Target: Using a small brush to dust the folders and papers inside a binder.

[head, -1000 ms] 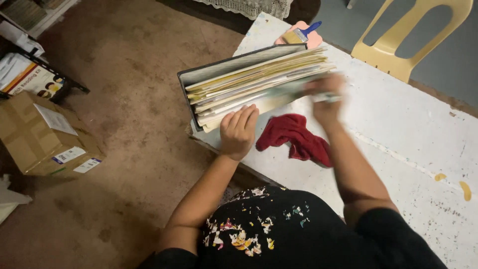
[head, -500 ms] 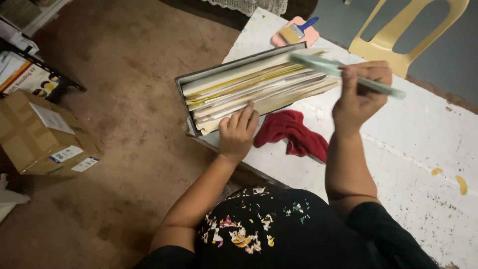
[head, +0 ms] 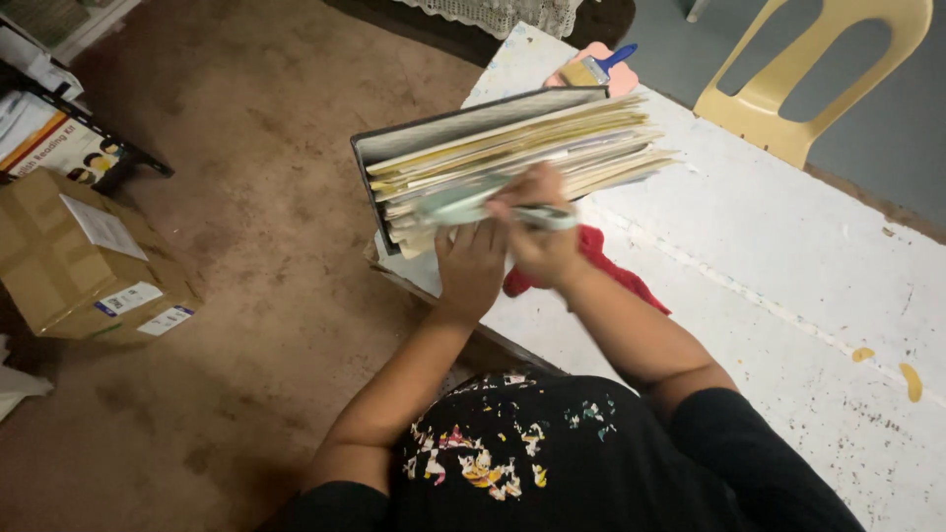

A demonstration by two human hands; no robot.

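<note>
Fingers of the right hand (head: 537,241) are closed in a firm grip around a pale green tool (head: 473,205), laid against the folder of papers (head: 503,158) at frame centre. That stack is steadied by the left hand (head: 471,266), flat and open at its lower edge. A cardboard box (head: 84,261) with white labels is seen on the floor at left; a red cloth (head: 611,261) lies on the white bench (head: 788,256).

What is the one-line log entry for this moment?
left hand: steadies grey binder of yellowed papers | right hand: grip on pale green tool | red cloth: beneath
</note>
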